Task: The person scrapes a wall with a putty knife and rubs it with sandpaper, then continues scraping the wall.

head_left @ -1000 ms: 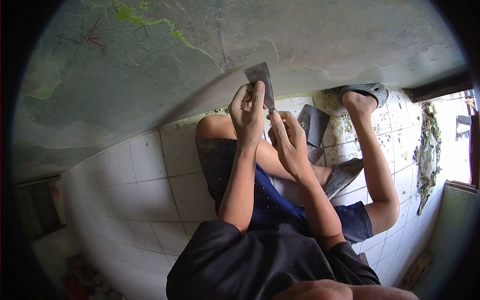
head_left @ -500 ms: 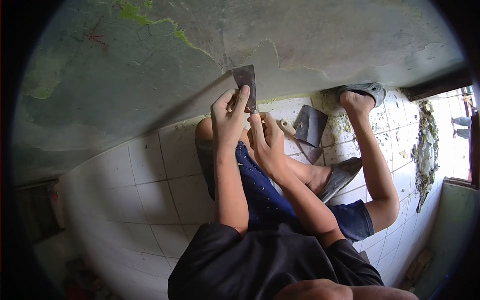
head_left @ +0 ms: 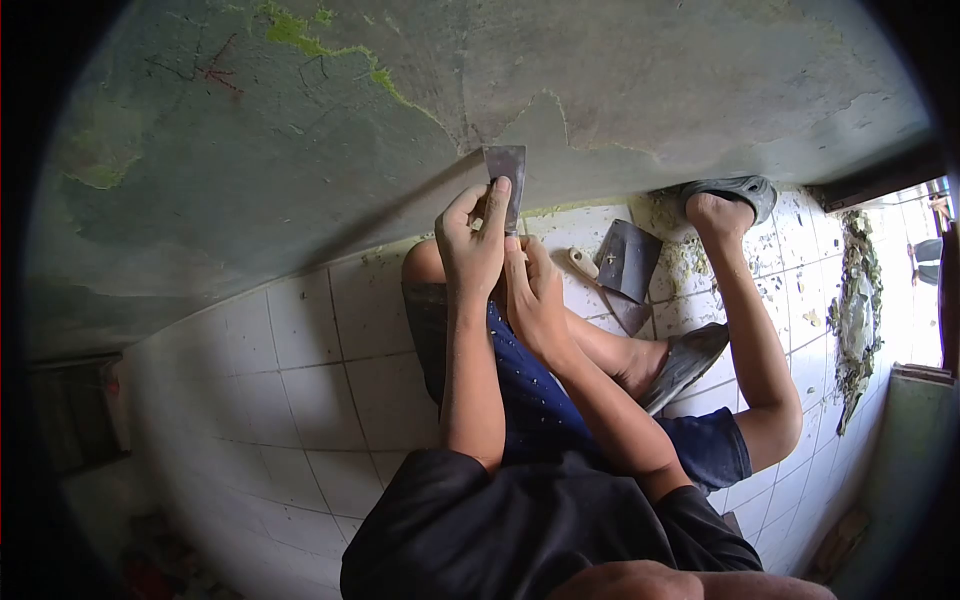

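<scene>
Scraper (head_left: pixel 515 200) btwn me & wall (head_left: pixel 290 200), edge twd wall; can't tell if touching. My L hand (head_left: pixel 472 245): fingers closed, thumb flat on blade (head_left: pixel 506 160), prob. to steady. R hand (head_left: pixel 538 295): fingers curled shut at handle end, likely for control.

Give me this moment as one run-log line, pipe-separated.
left hand: holding scraper by blade | right hand: gripping it below | wall: green patches | tiled floor: dark flat piece, debris strip
</scene>
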Demonstrator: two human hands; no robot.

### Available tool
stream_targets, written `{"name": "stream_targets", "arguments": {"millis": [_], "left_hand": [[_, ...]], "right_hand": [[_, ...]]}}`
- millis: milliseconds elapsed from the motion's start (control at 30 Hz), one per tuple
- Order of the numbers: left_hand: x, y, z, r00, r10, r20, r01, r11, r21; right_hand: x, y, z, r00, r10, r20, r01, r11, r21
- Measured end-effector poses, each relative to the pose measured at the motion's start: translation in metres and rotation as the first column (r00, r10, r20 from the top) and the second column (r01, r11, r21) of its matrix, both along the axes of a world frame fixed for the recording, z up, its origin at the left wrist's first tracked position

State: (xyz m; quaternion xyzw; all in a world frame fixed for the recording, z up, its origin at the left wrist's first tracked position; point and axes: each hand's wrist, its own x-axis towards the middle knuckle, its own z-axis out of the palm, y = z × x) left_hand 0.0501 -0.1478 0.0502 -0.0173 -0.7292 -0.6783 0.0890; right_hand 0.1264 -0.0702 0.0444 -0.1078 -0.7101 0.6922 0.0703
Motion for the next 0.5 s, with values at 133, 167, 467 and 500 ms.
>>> {"name": "stream_targets", "arguments": {"millis": [133,167,467,500], "left_hand": [[0.003,0.005,-0.003,0.999,-0.026,0.022,0.025,0.999,0.037],[0.002,0.006,-0.004,1.000,-0.026,0.004,0.026,0.999,0.047],[0.005,0.005,0.001,0.995,-0.066,0.073,0.044,0.964,0.261],[0.006,0.006,0.001,0.995,-0.070,0.070,0.044,0.949,0.313]], "right_hand": [[0.007,0.006,-0.010,0.997,0.060,0.057,-0.057,0.997,-0.057],[0.009,0.008,-0.011,0.993,0.094,0.072,-0.088,0.993,-0.080],[0.010,0.025,0.005,0.979,0.201,0.041,-0.205,0.968,0.147],[0.009,0.025,0.004,0.979,0.200,0.042,-0.204,0.968,0.147]]}}
